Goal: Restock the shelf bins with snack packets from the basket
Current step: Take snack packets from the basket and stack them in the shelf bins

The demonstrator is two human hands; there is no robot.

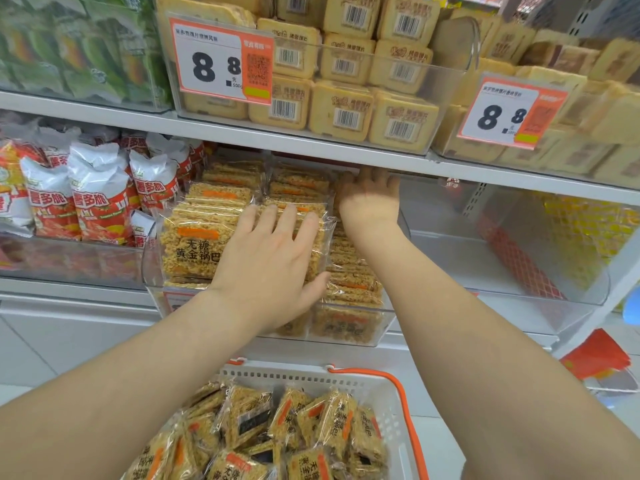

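Note:
A clear shelf bin (353, 336) on the middle shelf is stacked with golden rice-crisp snack packets (194, 251). My left hand (273, 261) lies flat with spread fingers on top of the front packets. My right hand (370, 195) reaches deep into the right back of the same bin, under the upper shelf; its fingertips are hidden in shadow. Below, a white basket (391, 393) with orange handles holds several more of the same packets (284, 431).
Red-and-white snack bags (97, 199) fill the bin to the left. A nearly bare clear bin (512, 251) stands to the right. The upper shelf (311, 143) carries beige boxed cakes (346, 109) with 8.8 price tags, close above my right hand.

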